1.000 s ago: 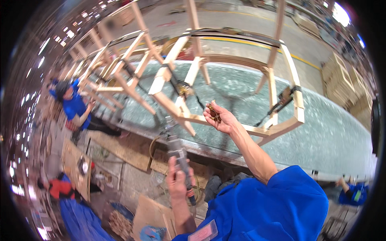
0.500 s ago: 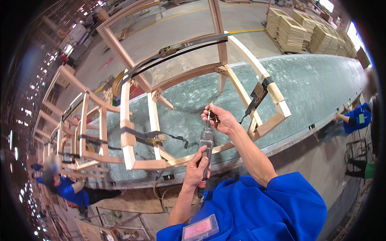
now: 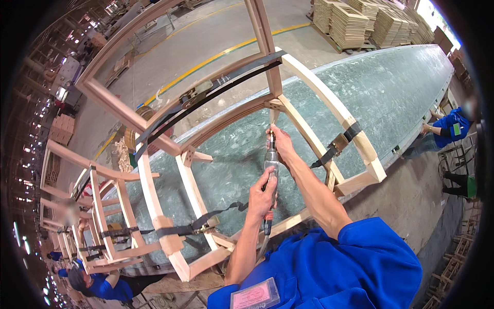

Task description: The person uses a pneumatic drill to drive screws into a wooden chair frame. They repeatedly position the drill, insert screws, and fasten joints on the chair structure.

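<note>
My left hand (image 3: 262, 193) is wrapped round the body of a dark inline power screwdriver (image 3: 271, 157), which has a hose at its lower end and points away from me. At its tip, my right hand (image 3: 282, 141) is closed, thumb and fingers pinched around the bit. Small brass-coloured screws are in that hand, now mostly hidden by the fingers. Just beyond the fingertips is the inner corner of a wooden chair frame (image 3: 319, 90), by a corner block (image 3: 274, 104) and a short leg. Whether the tip touches the wood I cannot tell. Black ratchet straps (image 3: 226, 80) bind the frame.
The chair frame lies on a long green-grey worktable (image 3: 381, 85). More strapped frames (image 3: 110, 206) stand to the left, with a co-worker in blue (image 3: 110, 286) near them. Another person in blue (image 3: 447, 131) is at the right edge. Stacked wooden parts (image 3: 350, 26) stand behind.
The screwdriver and both hands have moved forward to the frame's inner far corner. My right fingers have closed in around the bit. The view has shifted, so the frame appears lower and nearer.
</note>
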A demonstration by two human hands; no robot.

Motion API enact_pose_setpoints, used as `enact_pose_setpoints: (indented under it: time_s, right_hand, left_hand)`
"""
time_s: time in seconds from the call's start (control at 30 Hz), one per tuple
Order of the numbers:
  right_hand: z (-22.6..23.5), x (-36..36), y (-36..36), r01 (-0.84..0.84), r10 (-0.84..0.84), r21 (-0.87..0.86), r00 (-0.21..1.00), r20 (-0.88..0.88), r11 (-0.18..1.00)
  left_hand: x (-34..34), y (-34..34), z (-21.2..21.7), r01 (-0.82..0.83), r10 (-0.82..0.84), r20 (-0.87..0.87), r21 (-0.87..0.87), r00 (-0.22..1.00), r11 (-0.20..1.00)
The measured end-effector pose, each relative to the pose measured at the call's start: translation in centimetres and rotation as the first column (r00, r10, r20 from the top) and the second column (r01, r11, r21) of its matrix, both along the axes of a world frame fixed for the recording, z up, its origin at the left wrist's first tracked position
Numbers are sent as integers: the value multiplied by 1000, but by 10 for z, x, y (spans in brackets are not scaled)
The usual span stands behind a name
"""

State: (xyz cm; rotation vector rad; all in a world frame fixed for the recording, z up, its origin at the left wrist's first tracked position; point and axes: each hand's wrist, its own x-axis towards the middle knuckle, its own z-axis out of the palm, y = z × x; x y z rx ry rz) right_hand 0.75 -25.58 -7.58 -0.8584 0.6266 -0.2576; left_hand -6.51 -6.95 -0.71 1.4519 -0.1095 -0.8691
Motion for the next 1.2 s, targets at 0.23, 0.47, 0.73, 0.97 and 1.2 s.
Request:
enact_pose_setpoints:
  time_s: [0.23, 0.47, 0.73, 0.97, 1.2]
  right_hand:
    - [-38, 51, -41, 38, -68, -298, 994, -91, 954]
    - [-38, 70, -47, 39, -74, -205, 983, -165, 978]
    - [-46, 71, -54, 104, -109, -103, 993, -43, 989]
    - [-46, 75, -46, 176, -176, -5, 982, -67, 984]
    - [-54, 69, -58, 99, -101, -39, 994, -39, 994]
  left_hand:
    - [48, -41, -26, 15, -16, -10, -55, 1000, 998]
    - [72, -46, -43, 27, -26, 5, -61, 1000, 998]
    - [103, -52, -53, 88, -85, 68, -41, 994, 995]
    - [111, -42, -62, 107, -103, 71, -57, 992, 993]
    - [111, -46, -65, 112, -99, 141, -89, 985, 990]
